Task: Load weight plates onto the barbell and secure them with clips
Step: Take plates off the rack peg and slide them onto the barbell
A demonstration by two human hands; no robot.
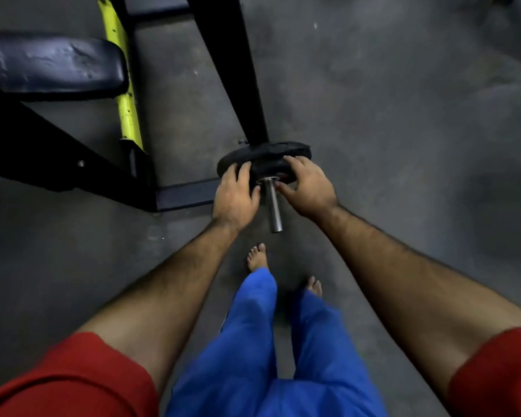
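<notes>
Black rubber covers the weight plate, which sits threaded on the steel barbell sleeve near the middle of the view, close against a black upright post of the rack. The bare end of the sleeve sticks out toward the person, between the two wrists. The left hand grips the plate's left edge, fingers curled over the rim; the right hand grips the right edge the same way, its thumb lying near the sleeve. Both forearms reach forward from red sleeves. Below them are blue trousers and two bare feet on the grey concrete floor. To the left stands a bench with a dark padded seat and a yellow frame bar. No clip is visible on the sleeve.
</notes>
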